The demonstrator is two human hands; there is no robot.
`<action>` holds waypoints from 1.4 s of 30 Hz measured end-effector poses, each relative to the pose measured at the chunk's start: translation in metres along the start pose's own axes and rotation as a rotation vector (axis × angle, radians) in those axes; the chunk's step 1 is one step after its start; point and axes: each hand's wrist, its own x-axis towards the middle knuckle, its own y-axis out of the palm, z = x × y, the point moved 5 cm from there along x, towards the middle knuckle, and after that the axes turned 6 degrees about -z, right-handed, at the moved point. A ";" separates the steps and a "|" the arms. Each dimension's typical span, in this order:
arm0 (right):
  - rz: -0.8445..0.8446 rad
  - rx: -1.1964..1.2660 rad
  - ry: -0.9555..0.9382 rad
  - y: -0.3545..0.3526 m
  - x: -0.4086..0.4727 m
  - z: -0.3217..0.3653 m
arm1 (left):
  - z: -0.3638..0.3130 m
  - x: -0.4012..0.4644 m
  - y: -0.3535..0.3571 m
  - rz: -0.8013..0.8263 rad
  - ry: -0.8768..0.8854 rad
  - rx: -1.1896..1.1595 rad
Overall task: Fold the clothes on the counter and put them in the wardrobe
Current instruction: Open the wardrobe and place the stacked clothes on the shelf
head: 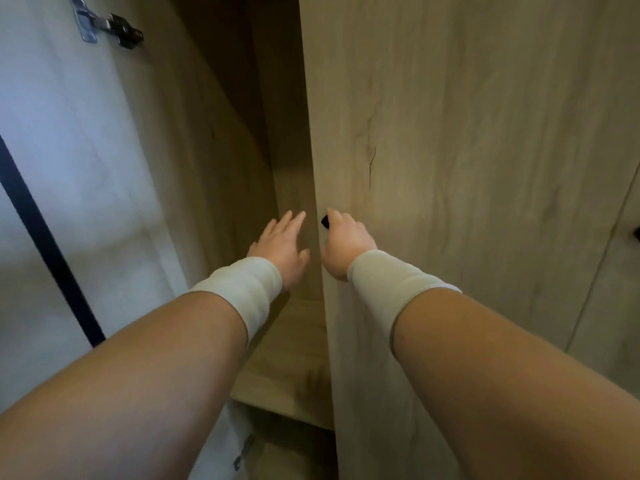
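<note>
Home setting, bedroom or closet area. A tall wood-grain wardrobe [485, 133] is seen, its closed door panel directly beyond the right hand [346, 242], a small black knob [325, 222] at that hand's fingertips. An open compartment with a bare wooden shelf [287, 358] is seen below the left hand [282, 245]. An opened door with a metal cabinet hinge [107, 26] is seen far up-left of it.

Door [467, 133]: matt pale wood grain. Knob [325, 222]: black, material unclear. Shelf [287, 368]: matching wood. Hinge [107, 24]: metal, partly black. Cuffs [246, 289]: soft pale cloth.
</note>
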 end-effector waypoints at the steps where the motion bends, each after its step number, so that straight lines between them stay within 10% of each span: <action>1: -0.012 -0.001 0.003 0.003 0.001 0.002 | 0.002 -0.002 0.000 -0.001 -0.008 0.008; 15: -0.244 0.118 0.176 -0.012 -0.013 0.014 | 0.035 -0.057 -0.018 0.014 -0.108 0.064; 42: -0.521 0.220 0.403 -0.194 -0.343 -0.065 | -0.210 -0.283 -0.029 0.029 0.460 -0.157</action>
